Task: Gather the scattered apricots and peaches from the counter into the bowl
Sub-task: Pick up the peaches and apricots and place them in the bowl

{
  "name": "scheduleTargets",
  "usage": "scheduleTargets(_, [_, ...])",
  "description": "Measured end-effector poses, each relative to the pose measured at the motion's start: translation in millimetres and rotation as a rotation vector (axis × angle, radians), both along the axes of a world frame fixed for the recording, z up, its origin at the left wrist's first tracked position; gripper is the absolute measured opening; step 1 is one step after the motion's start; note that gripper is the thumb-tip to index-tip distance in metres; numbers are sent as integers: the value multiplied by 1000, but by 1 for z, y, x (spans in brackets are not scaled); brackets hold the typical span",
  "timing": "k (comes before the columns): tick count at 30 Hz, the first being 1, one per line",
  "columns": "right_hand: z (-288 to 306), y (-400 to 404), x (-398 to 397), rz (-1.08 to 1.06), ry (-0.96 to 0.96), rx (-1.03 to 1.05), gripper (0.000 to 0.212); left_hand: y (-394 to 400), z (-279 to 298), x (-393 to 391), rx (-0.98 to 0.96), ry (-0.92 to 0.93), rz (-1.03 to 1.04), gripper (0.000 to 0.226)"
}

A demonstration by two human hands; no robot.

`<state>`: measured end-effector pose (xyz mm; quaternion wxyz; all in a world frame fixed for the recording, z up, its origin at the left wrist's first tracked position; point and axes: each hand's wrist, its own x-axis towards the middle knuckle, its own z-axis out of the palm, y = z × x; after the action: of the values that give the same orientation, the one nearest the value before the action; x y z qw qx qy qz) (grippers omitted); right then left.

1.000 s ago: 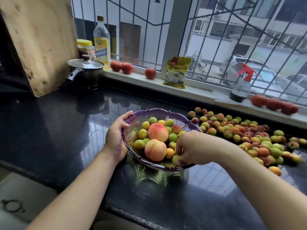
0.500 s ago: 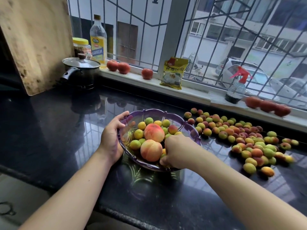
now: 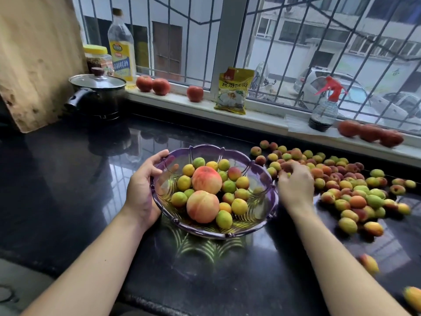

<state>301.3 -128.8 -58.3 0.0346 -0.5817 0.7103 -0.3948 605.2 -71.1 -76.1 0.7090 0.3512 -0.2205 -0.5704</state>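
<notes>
A purple glass bowl [image 3: 227, 151] stands on the black counter [image 3: 68, 179]. It holds two large peaches [image 3: 206, 180] and several small yellow-green apricots [image 3: 239, 206]. My left hand [image 3: 143, 188] grips the bowl's left rim, thumb over the edge. My right hand [image 3: 296, 185] is just right of the bowl, at the near-left edge of the scattered apricots [image 3: 355, 190]. Its fingers curl over a reddish apricot [image 3: 287, 165] there. Two stray apricots [image 3: 369, 263] lie near the counter's front right.
On the window sill [image 3: 262, 118] are red fruits [image 3: 152, 84], a yellow bag [image 3: 234, 90], a spray bottle [image 3: 324, 108] and more red fruits [image 3: 369, 133]. A lidded pot [image 3: 98, 87], jar [image 3: 98, 58], oil bottle [image 3: 120, 46] and wooden board [image 3: 34, 60] stand back left.
My right hand has left the bowl and moved right onto the pile of apricots. My left hand has stayed on the bowl's rim.
</notes>
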Motion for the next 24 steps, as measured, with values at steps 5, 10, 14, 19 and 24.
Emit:
scheduleTargets(5, [-18, -6, -2, -26, 95, 36, 34, -1, 0, -1, -3, -11, -1, 48])
scheduleTargets(10, [-21, -10, -1, 166, 369, 274, 66, -1, 0, -1, -5, -10, 8, 47])
scheduleTargets(14, [-20, -9, -2, 143, 334, 253, 64, -1, 0, -1, -2, -11, 11, 48])
scheduleTargets(19, [-21, -14, -3, 54, 300, 211, 41, 0, -1, 0, 2, -19, 15, 48])
scheduleTargets(24, [-25, -19, -4, 53, 261, 114, 26, 2, 0, 0, 8, -31, 14, 52])
